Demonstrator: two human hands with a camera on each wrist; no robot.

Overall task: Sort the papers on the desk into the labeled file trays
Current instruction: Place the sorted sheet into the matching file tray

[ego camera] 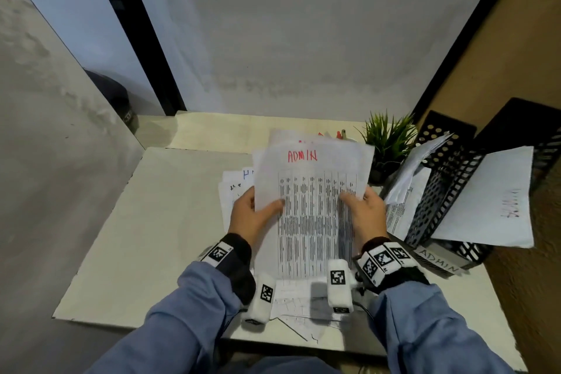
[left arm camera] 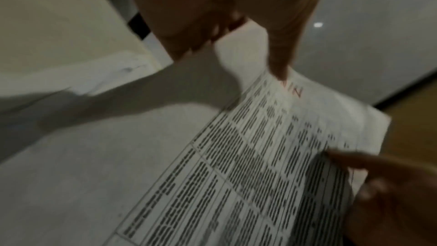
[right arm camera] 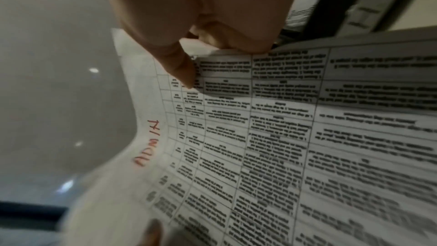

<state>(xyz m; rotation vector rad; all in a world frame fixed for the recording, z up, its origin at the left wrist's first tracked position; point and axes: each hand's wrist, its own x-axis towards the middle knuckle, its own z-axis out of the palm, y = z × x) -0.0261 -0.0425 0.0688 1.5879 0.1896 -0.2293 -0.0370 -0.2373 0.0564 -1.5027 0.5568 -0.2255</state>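
A sheet with a printed table and "ADMIN" in red at its top is held up over the desk. My left hand pinches its left edge, thumb on the front. My right hand pinches the right edge the same way. The left wrist view shows the same sheet under my thumb; in the right wrist view the sheet curves below my right thumb. More sheets lie fanned behind and under it. Black mesh file trays stand at the right; the nearest carries an "ADMIN" label and holds papers.
A small potted green plant stands at the back, just left of the trays. Pens poke up behind the papers. A white sheet leans out of a right-hand tray. The bare desk surface spreads to the left.
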